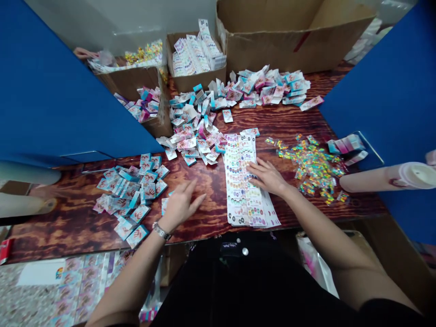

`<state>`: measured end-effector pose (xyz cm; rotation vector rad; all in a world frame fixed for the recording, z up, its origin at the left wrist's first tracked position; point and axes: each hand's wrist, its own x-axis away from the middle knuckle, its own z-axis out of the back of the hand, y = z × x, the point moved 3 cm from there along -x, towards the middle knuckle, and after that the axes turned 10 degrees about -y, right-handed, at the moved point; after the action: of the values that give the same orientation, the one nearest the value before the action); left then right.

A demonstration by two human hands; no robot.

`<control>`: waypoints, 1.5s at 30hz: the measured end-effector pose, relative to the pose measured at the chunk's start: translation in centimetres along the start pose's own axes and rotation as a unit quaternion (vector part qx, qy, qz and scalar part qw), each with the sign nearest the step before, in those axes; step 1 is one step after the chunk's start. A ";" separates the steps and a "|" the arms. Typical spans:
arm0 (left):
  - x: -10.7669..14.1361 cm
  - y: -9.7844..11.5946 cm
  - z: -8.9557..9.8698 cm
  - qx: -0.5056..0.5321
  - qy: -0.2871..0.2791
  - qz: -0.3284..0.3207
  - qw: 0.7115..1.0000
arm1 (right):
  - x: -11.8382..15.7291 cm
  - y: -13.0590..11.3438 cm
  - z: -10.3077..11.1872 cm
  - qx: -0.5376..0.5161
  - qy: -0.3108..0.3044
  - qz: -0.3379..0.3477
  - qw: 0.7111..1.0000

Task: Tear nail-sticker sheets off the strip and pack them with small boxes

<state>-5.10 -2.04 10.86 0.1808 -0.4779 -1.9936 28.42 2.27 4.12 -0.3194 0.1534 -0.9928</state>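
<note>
Step in hand: I read R hand (267, 177) laid flat on stack of nail-sticker sheets (238, 200), L hand (180, 204) out to the side over wood-grain table (68, 218). No item visibly being lifted or moved.

R hand state: open, palm down, fingers spread across top sheets. Pressing on them, no grip seen.

L hand state: open, fingers spread, nothing held. Wristwatch (161, 230) on wrist. Can't confirm fingertip contact w/ tbl from this view.

Sheets location: on tbl, centre front, directly under R hand, slightly fanned at lower end, long side toward me.

Nearest to L hand: loose packets (127, 195) in scattered pile, just left of hand; one packet lies almost at fingers.

Nearest to R hand: foil strips (311, 165) in loose pile, right of sheets, not touching hand.

Other stock: central heap of packets (194, 131) just beyond sheets; far heap of packets (269, 86) toward back edge; cardboard box (194, 59) of sheets at back; large carton (286, 36) back right.

Surroundings: blue partition (51, 91) at L; pink tumbler (384, 177) at R edge.

Other personnel: co-worker's hand (85, 53) far top L, beyond partition, apart from both hands under review.
</note>
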 end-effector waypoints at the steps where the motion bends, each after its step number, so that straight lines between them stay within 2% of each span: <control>1: -0.3 1.3 -0.6 0.070 -0.020 -0.020 0.997 | 0.1 -0.2 -0.2 0.001 0.004 -0.008 1.000; 4: -1.1 5.7 -3.1 0.239 -0.145 -0.073 0.957 | 0.4 -0.7 -0.5 0.006 0.006 -0.038 0.999; 6: -1.5 8.2 -4.3 0.289 -0.191 -0.098 0.933 | 0.5 -0.7 -0.5 0.010 0.002 -0.049 0.999; 8: -1.9 9.9 -4.9 0.314 -0.215 -0.124 0.916 | 0.5 -0.7 -0.6 0.012 -0.002 -0.050 0.999; 12: -2.4 11.4 -6.0 0.352 -0.243 -0.134 0.894 | 0.5 -0.8 -1.2 0.014 0.038 -0.064 0.997; 14: -2.5 11.6 -6.9 0.389 -0.258 -0.105 0.878 | 0.6 -1.2 -1.6 0.007 0.081 -0.070 0.994; 16: -2.4 11.7 -8.0 0.452 -0.287 -0.064 0.842 | 0.8 -1.8 -1.5 -0.006 0.123 -0.070 0.990; 17: -2.4 11.8 -8.6 0.498 -0.307 -0.035 0.810 | 1.1 -2.2 -1.1 -0.013 0.142 -0.067 0.988; 18: -2.4 11.9 -9.1 0.555 -0.326 0.001 0.765 | 1.3 -2.8 -0.5 -0.024 0.157 -0.057 0.986; 20: -2.5 11.9 -9.7 0.675 -0.351 0.081 0.644 | 2.1 -4.3 1.2 -0.059 0.160 -0.017 0.985; 22: -3.2 11.9 -9.5 0.769 -0.338 0.134 0.525 | 3.2 -6.4 3.4 -0.112 0.115 0.047 0.986; 23: -3.8 11.7 -9.1 0.803 -0.315 0.145 0.485 | 3.8 -7.6 4.6 -0.137 0.087 0.078 0.984; 24: -4.4 11.5 -8.6 0.827 -0.286 0.151 0.459 | 4.3 -8.8 5.6 -0.162 0.056 0.104 0.980; 25: -5.0 11.2 -8.1 0.844 -0.250 0.155 0.449 | 4.9 -10.0 6.6 -0.188 0.023 0.123 0.974; 26: -5.6 10.9 -7.6 0.853 -0.211 0.159 0.450 | 5.3 -11.0 7.3 -0.210 -0.007 0.134 0.968; 28: -6.3 10.4 -6.9 0.852 -0.154 0.160 0.474 | 5.9 -12.2 8.3 -0.245 -0.037 0.132 0.960; 30: -6.4 10.3 -6.5 0.833 -0.128 0.143 0.520 | 5.9 -12.1 8.8 -0.265 -0.005 0.084 0.961; 32: -6.1 10.2 -6.4 0.798 -0.122 0.112 0.579 | 5.4 -10.9 8.7 -0.273 0.071 -0.004 0.960; 35: -5.3 10.2 -6.2 0.709 -0.148 0.038 0.689 | 4.0 -8.5 7.6 -0.295 0.155 -0.108 0.936; 38: -4.6 10.1 -5.6 0.573 -0.181 -0.037 0.799 | 2.4 -7.3 6.3 -0.317 0.163 -0.132 0.925; 40: -4.4 10.0 -5.2 0.505 -0.185 -0.050 0.842 | 1.9 -7.4 6.1 -0.303 0.173 -0.133 0.928; 41: -4.4 10.0 -5.2 0.497 -0.188 -0.043 0.846 | 1.8 -7.7 6.2 -0.287 0.188 -0.131 0.930; 42: -4.4 10.0 -5.2 0.515 -0.191 -0.028 0.835 | 1.9 -8.1 6.4 -0.267 0.207 -0.125 0.933; 43: -4.4 10.1 -5.4 0.556 -0.195 -0.006 0.808 | 2.0 -8.6 6.6 -0.242 0.230 -0.113 0.936; 45: -4.4 10.3 -6.0 0.669 -0.199 0.043 0.715 | 2.5 -9.8 6.8 -0.185 0.253 -0.059 0.948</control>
<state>7.42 -3.62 9.26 0.5946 -2.1172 -1.1933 23.79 -3.45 13.88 -0.4134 0.8038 -1.1493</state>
